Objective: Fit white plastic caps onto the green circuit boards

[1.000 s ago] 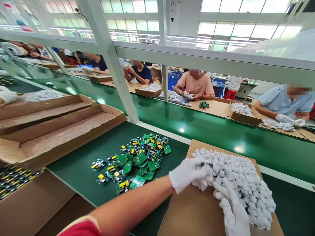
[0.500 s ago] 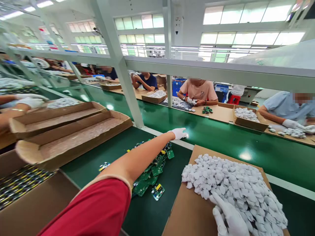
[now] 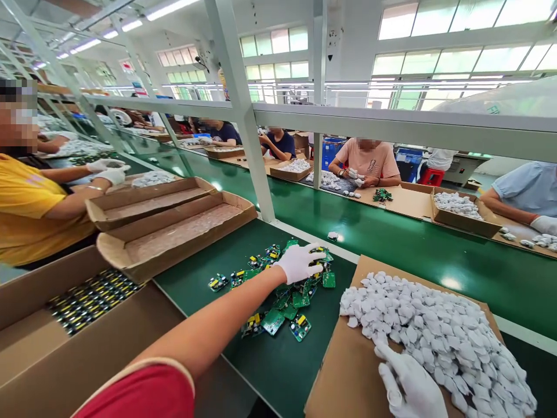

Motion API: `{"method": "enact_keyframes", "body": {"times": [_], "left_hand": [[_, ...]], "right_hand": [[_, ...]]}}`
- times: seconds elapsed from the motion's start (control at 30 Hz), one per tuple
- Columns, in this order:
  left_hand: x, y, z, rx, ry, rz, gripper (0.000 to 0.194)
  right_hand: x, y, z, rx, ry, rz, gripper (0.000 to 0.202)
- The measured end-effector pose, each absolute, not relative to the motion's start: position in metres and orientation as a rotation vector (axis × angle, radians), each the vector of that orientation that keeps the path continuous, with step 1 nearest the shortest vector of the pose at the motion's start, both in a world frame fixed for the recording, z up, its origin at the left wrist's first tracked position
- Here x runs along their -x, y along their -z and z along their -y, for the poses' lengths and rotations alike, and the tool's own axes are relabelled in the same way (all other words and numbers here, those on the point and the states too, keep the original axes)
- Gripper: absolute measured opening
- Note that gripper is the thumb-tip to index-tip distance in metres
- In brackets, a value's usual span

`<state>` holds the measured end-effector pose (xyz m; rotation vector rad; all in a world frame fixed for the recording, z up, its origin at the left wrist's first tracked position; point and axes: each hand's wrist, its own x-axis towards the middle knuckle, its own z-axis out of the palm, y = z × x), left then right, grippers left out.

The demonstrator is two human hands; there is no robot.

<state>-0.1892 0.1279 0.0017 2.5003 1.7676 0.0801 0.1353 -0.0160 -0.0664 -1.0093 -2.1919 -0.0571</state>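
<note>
My left hand (image 3: pixel 302 264), in a white glove, reaches over a heap of green circuit boards (image 3: pixel 300 299) with its fingers spread. It holds nothing that I can see, and it hides some of the boards. Beyond it, a single white piece (image 3: pixel 333 235) lies on the glossy green belt. My right hand (image 3: pixel 411 377), also gloved in white, rests at the near edge of a pile of small white plastic pieces (image 3: pixel 439 325). Its thumb and forefinger are apart, with nothing visible between them; the other fingers are partly hidden. Under the pile lies a cardboard sheet (image 3: pixel 343 366).
Two long cardboard trays (image 3: pixel 187 232) stand at the left. Nearer is a carton (image 3: pixel 174 325) with rows of boards inside. A metal post (image 3: pixel 250 116) rises beside the belt (image 3: pixel 391 232). A co-worker in yellow (image 3: pixel 39 215) sits left; others work across the belt.
My left hand has drawn back from the belt to the circuit boards, leaving a white piece on the belt. The view has turned left, bringing the co-worker in yellow into sight. My right hand stays by the pile.
</note>
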Motion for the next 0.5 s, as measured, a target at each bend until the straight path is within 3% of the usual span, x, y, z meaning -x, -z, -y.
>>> {"method": "enact_keyframes", "body": {"times": [0.13,0.3,0.5], "left_hand": [[0.165,-0.008,-0.129,-2.609,-0.094,-1.535,0.053],[0.179,-0.032,-0.114,-2.567,-0.511,-1.403,0.044],[0.285,-0.007,-0.058,-1.936,-0.956,-2.237,0.052]], "right_hand": [[-0.135,0.066,0.017,1.113,0.092,2.167,0.029],[-0.14,0.065,0.018,1.147,0.074,2.171,0.03],[-0.151,0.07,0.016,1.132,0.011,2.285,0.033]]}}
